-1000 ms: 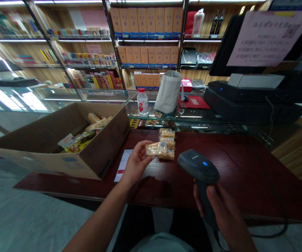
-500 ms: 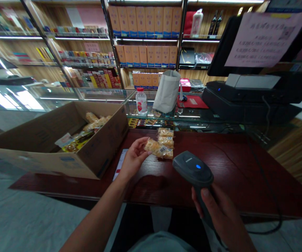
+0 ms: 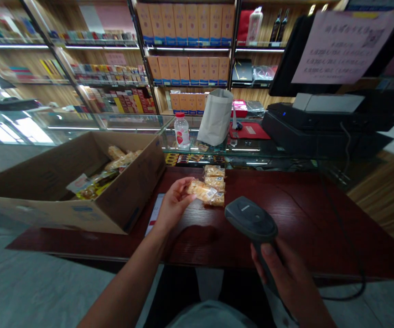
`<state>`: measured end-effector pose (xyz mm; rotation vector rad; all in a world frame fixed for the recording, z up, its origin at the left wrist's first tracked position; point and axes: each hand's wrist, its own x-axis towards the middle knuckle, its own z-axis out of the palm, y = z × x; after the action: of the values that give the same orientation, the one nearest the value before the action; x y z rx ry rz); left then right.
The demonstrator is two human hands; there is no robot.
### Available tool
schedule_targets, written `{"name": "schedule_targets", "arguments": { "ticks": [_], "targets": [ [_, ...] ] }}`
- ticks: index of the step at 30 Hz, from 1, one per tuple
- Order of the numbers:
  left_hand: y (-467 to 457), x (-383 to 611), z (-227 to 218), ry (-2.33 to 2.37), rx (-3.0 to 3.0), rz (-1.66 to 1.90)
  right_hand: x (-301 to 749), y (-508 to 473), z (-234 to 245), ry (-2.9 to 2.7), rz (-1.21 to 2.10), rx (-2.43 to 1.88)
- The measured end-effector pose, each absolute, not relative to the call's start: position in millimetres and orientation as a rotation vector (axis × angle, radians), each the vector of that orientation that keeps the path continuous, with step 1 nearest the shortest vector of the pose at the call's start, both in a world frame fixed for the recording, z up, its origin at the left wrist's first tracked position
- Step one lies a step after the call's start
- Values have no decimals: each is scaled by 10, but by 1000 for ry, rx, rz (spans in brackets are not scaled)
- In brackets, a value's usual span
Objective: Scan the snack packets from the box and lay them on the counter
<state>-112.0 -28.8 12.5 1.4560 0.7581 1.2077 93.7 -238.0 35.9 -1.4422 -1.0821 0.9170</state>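
My left hand (image 3: pixel 175 202) pinches a clear-wrapped pastry (image 3: pixel 199 189) by its left end, with a barcode label showing on its right part. Behind and partly under it, several similar wrapped pastries (image 3: pixel 215 183) lie in a column on the dark red wooden counter (image 3: pixel 268 187). My right hand (image 3: pixel 279 269) is wrapped round the handle of a black barcode scanner (image 3: pixel 251 218), whose head points left and forward toward the held pastry. A phone (image 3: pixel 154 213) lies by my left wrist, partly covered by it.
An open cardboard box (image 3: pixel 115 214) with packaged snacks stands at left. Beyond the counter are a glass display case (image 3: pixel 245 154), a bottle with a red cap (image 3: pixel 182 132), a white paper bag (image 3: pixel 215 117) and a monitor (image 3: pixel 286 68). The scanner's cable (image 3: pixel 347 298) trails at right.
The scanner's blue light has gone out. The held pastry has turned slightly in my left hand, and the whole view has shifted a little.
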Motion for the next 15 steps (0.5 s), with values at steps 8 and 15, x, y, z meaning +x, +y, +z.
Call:
{"name": "schedule_targets", "arguments": {
  "ticks": [8, 15],
  "targets": [
    [45, -744, -81, 805, 1210, 1185, 1002, -2302, 274, -964, 926, -1407],
    [794, -202, -70, 1135, 1521, 1084, 1019, -2311, 277, -873, 894, -1432]
  ]
}}
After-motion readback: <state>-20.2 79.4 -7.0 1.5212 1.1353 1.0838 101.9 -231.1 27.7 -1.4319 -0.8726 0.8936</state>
